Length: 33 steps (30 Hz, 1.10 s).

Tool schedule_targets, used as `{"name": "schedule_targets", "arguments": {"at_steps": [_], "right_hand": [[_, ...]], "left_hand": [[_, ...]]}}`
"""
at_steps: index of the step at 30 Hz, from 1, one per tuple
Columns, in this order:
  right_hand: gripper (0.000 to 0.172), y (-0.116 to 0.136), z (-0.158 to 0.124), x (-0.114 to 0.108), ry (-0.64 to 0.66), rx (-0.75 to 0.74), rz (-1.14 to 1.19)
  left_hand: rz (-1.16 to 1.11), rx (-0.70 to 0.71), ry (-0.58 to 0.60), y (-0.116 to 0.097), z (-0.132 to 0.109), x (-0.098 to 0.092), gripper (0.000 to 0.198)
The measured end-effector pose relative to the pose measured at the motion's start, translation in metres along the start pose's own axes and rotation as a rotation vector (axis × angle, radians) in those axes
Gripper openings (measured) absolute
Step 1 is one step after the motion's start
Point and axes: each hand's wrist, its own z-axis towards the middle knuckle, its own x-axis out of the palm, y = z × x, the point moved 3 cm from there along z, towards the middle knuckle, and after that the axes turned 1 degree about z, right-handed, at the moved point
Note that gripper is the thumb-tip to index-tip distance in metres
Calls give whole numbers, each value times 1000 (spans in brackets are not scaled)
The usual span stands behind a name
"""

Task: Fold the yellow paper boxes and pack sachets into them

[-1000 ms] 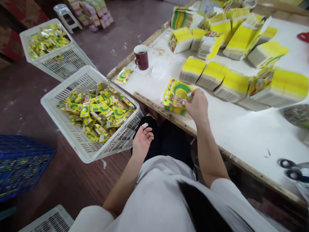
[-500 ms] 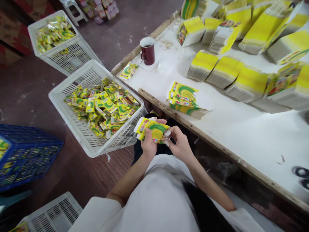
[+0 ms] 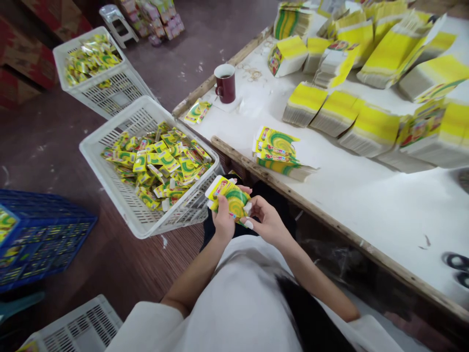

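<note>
Over my lap I hold a yellow and green printed carton [image 3: 229, 197]. My left hand [image 3: 223, 221] grips it from below and my right hand [image 3: 266, 221] pinches its right edge, fingers curled. A short stack of the same flat cartons [image 3: 279, 152] lies on the white table [image 3: 366, 195] by its front edge, just beyond my hands. Beside my left knee a white plastic basket [image 3: 120, 190] holds several folded yellow and green cartons [image 3: 157, 161].
Many bundles of flat yellow cartons [image 3: 370, 122] cover the back of the table. A dark red mug [image 3: 224, 83] stands near its left corner, black scissors [image 3: 458, 266] lie at the right edge. A second white basket [image 3: 91, 73], a blue crate [image 3: 36, 239] and another white crate [image 3: 76, 327] stand on the floor.
One second ago my right hand was on the table stack and my left lay open on my lap. Both hands now hold one carton over my lap, turned a little since half a second ago.
</note>
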Motion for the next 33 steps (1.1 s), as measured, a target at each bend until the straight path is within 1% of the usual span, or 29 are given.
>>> {"name": "schedule_targets", "arguments": {"at_steps": [4,5,9,11,13,15,17,20,23,25,27,29,31,33], "right_hand": [[17,-3,2,-3,-89,-38,-244],[17,-3,2,-5,-99,-31,-273],[24,0,3,-12,-141,40,-238],[25,2,4,-15,-204,29,-367],[24,4,4,-15,-248,4,-518],[24,3,5,-13,-258,-4,-585],[24,1,5,-12,-264,0,-607],[25,-1,6,-12,-274,32,-588],[27,-2,5,-12,-253,89,-490],[28,-2,4,-12,-268,102,-489],[29,-1,3,-11,-294,96,-541],[28,-2,2,-10,-277,72,-535],[27,-4,3,-9,-220,31,-414],[28,-6,5,-10,-147,3,-219]], "left_hand": [[214,128,102,6,-8,-5,63],[225,141,108,7,-9,-5,63],[173,141,109,13,-6,-2,59],[203,159,136,16,-5,-2,57],[245,208,145,20,-6,-4,53],[249,240,138,23,-7,-7,50],[219,235,127,26,-7,-8,50],[193,185,74,27,-5,-7,56],[212,144,25,25,-5,-4,62],[219,134,31,25,-5,-3,64],[214,133,52,25,-7,-3,63],[207,125,61,25,-7,-4,61],[187,106,42,25,-6,-4,61],[133,82,7,23,-3,-5,63]]}}
